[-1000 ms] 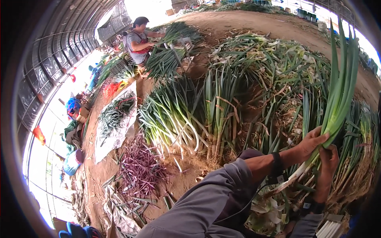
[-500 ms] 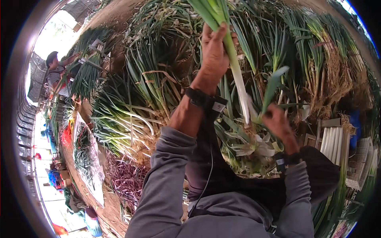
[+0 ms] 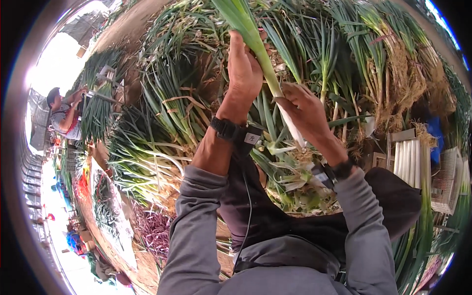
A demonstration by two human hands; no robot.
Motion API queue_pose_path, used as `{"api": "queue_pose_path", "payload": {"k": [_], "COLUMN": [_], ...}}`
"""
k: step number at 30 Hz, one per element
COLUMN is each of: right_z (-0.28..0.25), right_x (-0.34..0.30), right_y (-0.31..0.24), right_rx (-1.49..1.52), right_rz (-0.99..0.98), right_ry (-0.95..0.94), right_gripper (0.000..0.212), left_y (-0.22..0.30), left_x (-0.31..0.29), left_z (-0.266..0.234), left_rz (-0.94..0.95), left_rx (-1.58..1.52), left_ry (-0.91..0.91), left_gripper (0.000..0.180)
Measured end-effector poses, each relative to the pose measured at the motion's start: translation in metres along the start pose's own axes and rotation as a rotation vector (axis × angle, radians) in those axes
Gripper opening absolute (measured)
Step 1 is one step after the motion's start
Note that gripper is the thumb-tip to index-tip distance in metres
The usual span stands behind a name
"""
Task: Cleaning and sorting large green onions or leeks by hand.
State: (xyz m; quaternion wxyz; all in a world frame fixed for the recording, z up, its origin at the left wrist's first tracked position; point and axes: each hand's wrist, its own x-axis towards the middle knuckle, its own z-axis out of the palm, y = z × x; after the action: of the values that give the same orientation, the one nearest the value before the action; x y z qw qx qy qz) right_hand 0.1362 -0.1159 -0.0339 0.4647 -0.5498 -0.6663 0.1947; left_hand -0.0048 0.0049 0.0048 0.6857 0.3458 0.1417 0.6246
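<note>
A thick leek slants across in front of me, green leaves at the top and white shank pointing down toward my lap. My left hand supports its upper part; the thumb stands up beside the stalk and the fingers curl behind it, mostly hidden. Lower down, my right hand pinches the stalk where green turns to white, thumb and fingertips against it. Beneath the white end lies a heap of stripped leek leaves between my legs.
Leeks with roots lie at the far right, more leeks at the left. Purple-red strips are piled nearer. At the right stand a crate of white shanks and a white basket. Another person works at far left.
My right hand has moved up and left from near the root end onto the stalk; the leaf it held is out of it. My left thumb has lifted off the leek, which has shifted left.
</note>
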Motion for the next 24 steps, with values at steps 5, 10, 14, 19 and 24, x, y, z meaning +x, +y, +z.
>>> {"api": "queue_pose_path", "payload": {"k": [5, 10, 14, 19, 24], "right_z": [0.006, 0.004, -0.002, -0.015, -0.013], "right_x": [0.016, 0.013, 0.015, 0.017, -0.006], "right_y": [0.006, 0.022, 0.018, 0.013, -0.03], "right_rx": [-0.009, 0.245, 0.343, 0.2, -0.173], "right_rz": [0.049, 0.157, 0.271, 0.278, -0.249], "right_ry": [-0.007, -0.113, -0.154, -0.158, -0.076], "right_gripper": [0.032, 0.03, 0.024, 0.019, 0.016], "left_y": [0.002, 0.001, 0.002, 0.002, 0.024], "left_x": [-0.005, -0.003, -0.005, -0.002, -0.014], "left_z": [0.017, -0.007, -0.004, 0.008, -0.005], "left_rz": [0.121, -0.076, -0.067, -0.093, -0.169], "left_rx": [0.01, 0.154, 0.14, 0.07, 0.52], "left_ry": [0.034, -0.043, -0.051, -0.095, 0.124], "left_gripper": [0.04, 0.03, 0.032, 0.027, 0.026]}}
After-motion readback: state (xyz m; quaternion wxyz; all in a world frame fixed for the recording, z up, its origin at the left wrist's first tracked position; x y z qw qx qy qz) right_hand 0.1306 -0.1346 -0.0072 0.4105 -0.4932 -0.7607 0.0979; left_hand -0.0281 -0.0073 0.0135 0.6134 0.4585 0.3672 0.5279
